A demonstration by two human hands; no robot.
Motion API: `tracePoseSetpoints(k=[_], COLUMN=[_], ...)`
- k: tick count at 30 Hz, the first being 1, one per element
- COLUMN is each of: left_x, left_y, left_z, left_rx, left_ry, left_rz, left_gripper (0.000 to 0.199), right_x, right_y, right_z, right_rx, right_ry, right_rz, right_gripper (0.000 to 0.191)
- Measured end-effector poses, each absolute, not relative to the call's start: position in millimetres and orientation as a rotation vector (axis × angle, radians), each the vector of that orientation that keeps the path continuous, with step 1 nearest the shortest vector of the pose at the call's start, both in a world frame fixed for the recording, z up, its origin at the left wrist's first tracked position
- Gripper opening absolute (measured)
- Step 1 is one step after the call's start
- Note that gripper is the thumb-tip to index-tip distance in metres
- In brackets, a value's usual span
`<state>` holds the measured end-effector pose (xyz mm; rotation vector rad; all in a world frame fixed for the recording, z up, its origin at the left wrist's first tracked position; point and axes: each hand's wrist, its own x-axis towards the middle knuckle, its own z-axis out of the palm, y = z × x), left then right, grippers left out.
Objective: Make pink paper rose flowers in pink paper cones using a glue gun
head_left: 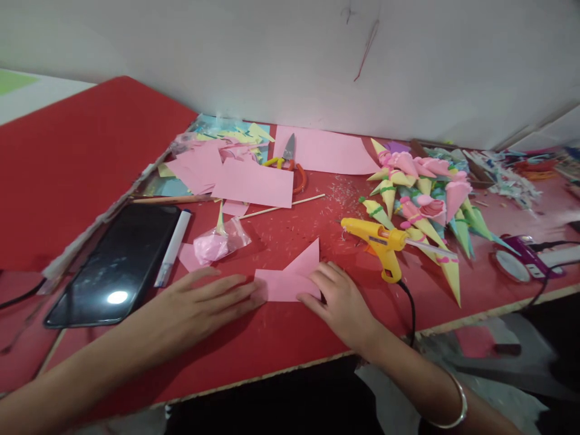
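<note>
A piece of pink paper lies on the red table, one corner folded up into a triangular flap that points away from me. My left hand rests flat with its fingers stretched out, fingertips on the paper's left end. At the right end, my right hand has its thumb and bent fingers closed on the paper's edge. Just beyond my left fingers sits a small clear plastic bag with something pink inside. A yellow glue gun lies to the right of my right hand.
A black phone and a marker lie at the left. Pink paper sheets, scissors and a thin stick are farther back. Several paper cones are piled at the right. The glue gun's cable hangs over the front edge.
</note>
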<state>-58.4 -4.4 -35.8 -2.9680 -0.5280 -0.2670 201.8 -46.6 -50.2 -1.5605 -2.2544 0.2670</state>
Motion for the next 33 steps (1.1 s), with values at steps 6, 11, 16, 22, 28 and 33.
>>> tracePoseSetpoints(k=[6, 11, 16, 22, 28, 33], left_x=[-74.1, -74.7, -78.5, -65.4, -56.7, -51.0], left_y=[-3.5, -5.3, -5.0, -0.4, -4.8, -8.6], left_z=[-29.4, -34.5, -36.6, -29.2, -36.8, -41.4], left_rx=[-2.966, -3.015, -3.119, -3.154, -3.144, -3.108], left_ry=[-0.547, -0.568, -0.620, -0.522, -0.556, -0.608], left_rz=[-0.225, -0.204, -0.138, -0.181, -0.212, -0.332], left_gripper=[0.051, 0.057, 0.061, 0.048, 0.045, 0.034], right_x=[203.9, 201.5, 206.3, 218.5, 206.3, 189.4], right_y=[-56.4, -58.4, -57.2, -59.4, -59.7, -58.6], right_z=[-44.9, -39.6, -39.8, -43.7, -40.3, -36.0], right_rx=[-1.212, -1.074, -1.107, -1.132, -1.176, -1.210], right_ry=[-2.572, -2.741, -2.733, -2.629, -2.660, -2.680], right_rz=[-0.200, -0.167, -0.009, 0.144, 0.072, 0.130], right_gripper=[0.039, 0.034, 0.031, 0.030, 0.031, 0.046])
